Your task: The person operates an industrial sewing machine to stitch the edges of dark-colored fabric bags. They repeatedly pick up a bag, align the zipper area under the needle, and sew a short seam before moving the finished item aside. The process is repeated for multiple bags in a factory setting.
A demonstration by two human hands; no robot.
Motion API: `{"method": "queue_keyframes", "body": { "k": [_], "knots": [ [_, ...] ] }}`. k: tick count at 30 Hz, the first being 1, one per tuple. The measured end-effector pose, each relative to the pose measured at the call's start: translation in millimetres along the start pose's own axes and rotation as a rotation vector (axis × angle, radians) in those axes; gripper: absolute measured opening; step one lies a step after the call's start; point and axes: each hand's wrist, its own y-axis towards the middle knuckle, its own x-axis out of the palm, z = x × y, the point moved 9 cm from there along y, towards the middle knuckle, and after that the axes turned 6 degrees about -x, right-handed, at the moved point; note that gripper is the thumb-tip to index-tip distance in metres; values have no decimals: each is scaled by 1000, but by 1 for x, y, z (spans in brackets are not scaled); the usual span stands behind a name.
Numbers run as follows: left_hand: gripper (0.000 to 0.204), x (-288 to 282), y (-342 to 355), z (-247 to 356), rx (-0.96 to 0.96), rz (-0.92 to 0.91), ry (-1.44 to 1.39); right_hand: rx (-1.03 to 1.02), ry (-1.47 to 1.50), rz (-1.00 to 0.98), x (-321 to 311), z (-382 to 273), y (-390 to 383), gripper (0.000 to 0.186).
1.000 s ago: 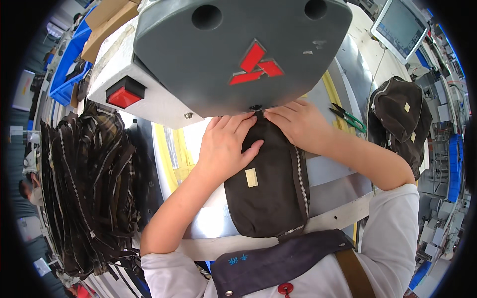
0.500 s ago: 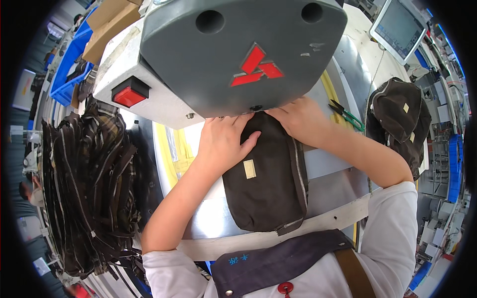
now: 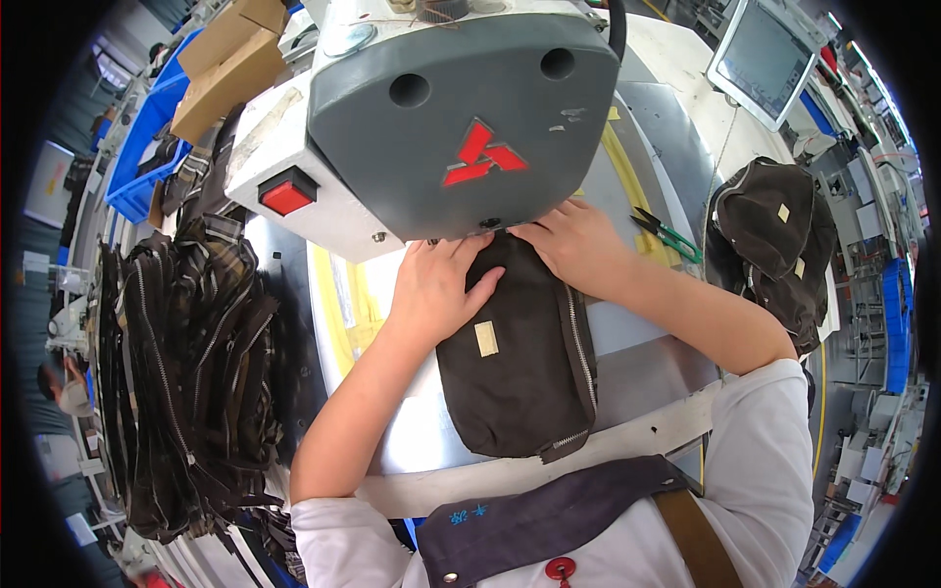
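Note:
A dark brown fabric pouch (image 3: 520,377), with a pale label and a zipper along its right and lower edges, lies on the metal bed under the grey head (image 3: 461,93) of a sewing machine. My left hand (image 3: 436,289) rests on the pouch's upper left, fingers extended toward the machine head and thumb apart. My right hand (image 3: 578,250) lies on its upper right with fingers stretched out. Both hands' fingertips are partly hidden at the head's lower edge.
Zippered plaid-lined pieces (image 3: 176,382) are piled left, near a blue bin (image 3: 132,196) and cardboard box (image 3: 225,83). Green-handled scissors (image 3: 676,240), brown pouches (image 3: 769,225) and a screen (image 3: 760,69) are at right. A person (image 3: 69,387) sits far left.
The view has shifted slightly, showing more of the machine's top. The pouch's lower end has edged away from me; both hands remain on its upper part with little movement.

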Motion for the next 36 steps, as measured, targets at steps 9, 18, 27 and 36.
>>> {"method": "queue_keyframes", "body": {
  "k": [9,18,27,36],
  "knots": [
    [26,0,-10,-49,-527,-37,-31,129,167,92,9,-14,2,19],
    [28,9,-72,19,-516,-551,-724,173,472,-95,-29,-85,-67,20],
    [39,22,-87,2,-576,-604,-822,507,-143,-32,-84,49,-134,27],
    [32,19,-86,7,-603,-598,-904,210,-70,-87,-59,-9,-56,21]
  ]
}}
